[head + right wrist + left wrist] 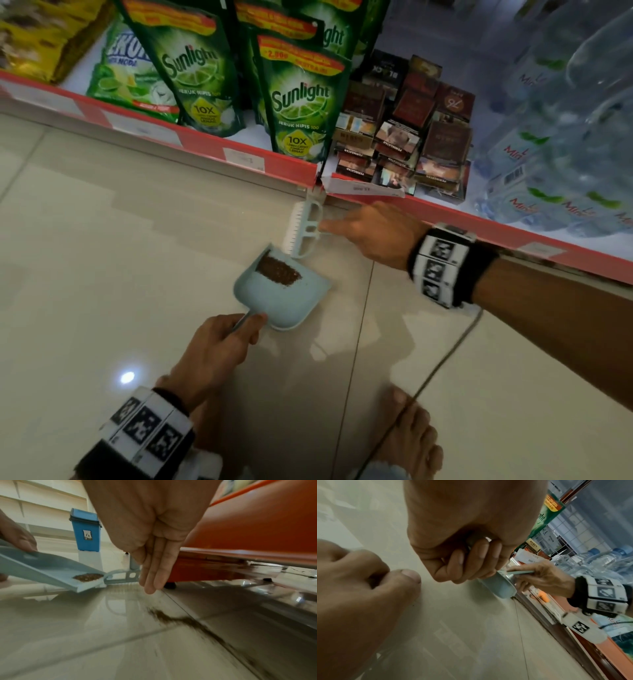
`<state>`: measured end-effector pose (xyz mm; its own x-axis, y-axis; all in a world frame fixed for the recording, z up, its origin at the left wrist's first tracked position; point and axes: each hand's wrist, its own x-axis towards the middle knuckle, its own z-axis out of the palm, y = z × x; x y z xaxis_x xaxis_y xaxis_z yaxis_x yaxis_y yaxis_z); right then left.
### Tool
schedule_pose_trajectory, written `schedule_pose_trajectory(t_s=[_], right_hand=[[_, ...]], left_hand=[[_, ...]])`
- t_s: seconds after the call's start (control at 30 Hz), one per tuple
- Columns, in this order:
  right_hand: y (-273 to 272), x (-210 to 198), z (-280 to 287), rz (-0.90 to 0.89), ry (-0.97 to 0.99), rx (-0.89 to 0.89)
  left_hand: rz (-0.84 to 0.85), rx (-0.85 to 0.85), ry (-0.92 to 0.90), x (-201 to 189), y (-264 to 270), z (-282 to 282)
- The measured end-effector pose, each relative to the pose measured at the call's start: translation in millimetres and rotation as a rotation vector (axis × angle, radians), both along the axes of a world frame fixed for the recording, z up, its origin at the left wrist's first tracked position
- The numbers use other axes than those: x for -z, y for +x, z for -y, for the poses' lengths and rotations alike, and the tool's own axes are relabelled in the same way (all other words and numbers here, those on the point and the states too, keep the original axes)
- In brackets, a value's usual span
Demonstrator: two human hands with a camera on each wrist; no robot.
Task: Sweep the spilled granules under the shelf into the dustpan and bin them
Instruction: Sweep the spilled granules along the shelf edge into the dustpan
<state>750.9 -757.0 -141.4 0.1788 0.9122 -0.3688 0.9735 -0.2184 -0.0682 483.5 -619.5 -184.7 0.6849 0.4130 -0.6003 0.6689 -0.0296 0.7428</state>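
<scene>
1. Left hand [219,346]: fingers curled round the handle of the pale blue dustpan [291,301], thumb lying along the top of the handle; in the left wrist view the fingers [471,559] wrap the handle from below.
2. Dustpan: extending forward from the left hand, front lip down on the tiled floor [102,240], rear lifted, tilted as seen from the right wrist.
3. Brown granules [279,270]: heaped in a band inside the dustpan near its front lip, ahead of the left hand.
4. Small pale blue brush [303,228]: bristles down on the floor, just beyond the dustpan lip, close against the foot of the red-edged shelf [205,144].
5. Right hand [373,236]: fingers [154,566] straight and together, gripping nothing; fingertips at the brush handle, contact not certain.
6. More granules: a dark smeared trail on the floor below and behind the right hand, along the shelf base, blurred.
7. Blue bin [85,530]: upright on the floor, well beyond both hands.
8. Bare foot [411,435]: on the floor behind the left hand.
</scene>
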Motion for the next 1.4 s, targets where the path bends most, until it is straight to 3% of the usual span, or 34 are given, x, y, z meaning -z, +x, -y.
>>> schedule_pose_trajectory(t_s=[0.1,0.17,0.3,0.5,0.67,0.83,1.03,1.23,1.4], right_hand=[[10,-5,43,-0.048,-0.034,0.121],[13,-13,71,-0.045,0.060,0.196],[9,-19,98,-0.055,0.279,0.173],[-7,0,58,-0.106,0.256,0.243],[5,-1,70,-0.041,0.065,0.284],[1,-26,85,-0.082,0.313,0.242],[-20,-33,-8,-0.306,0.488,0.111],[-28,1,-83,-0.149,0.280,-0.042],[-16,10,-35,-0.099,-0.009,-0.124]], left_hand=[[-0.033,0.018,-0.021,6,1,0],[-0.045,0.031,-0.026,11,1,0],[-0.046,0.102,-0.037,15,0,4],[-0.017,0.177,-0.042,20,6,9],[0.004,0.183,-0.026,17,2,7],[0.022,0.074,0.011,2,-4,-3],[0.048,-0.019,0.119,-9,-27,-28],[0.093,-0.040,0.063,-7,-48,-39],[0.175,-0.067,0.090,1,-48,-43]])
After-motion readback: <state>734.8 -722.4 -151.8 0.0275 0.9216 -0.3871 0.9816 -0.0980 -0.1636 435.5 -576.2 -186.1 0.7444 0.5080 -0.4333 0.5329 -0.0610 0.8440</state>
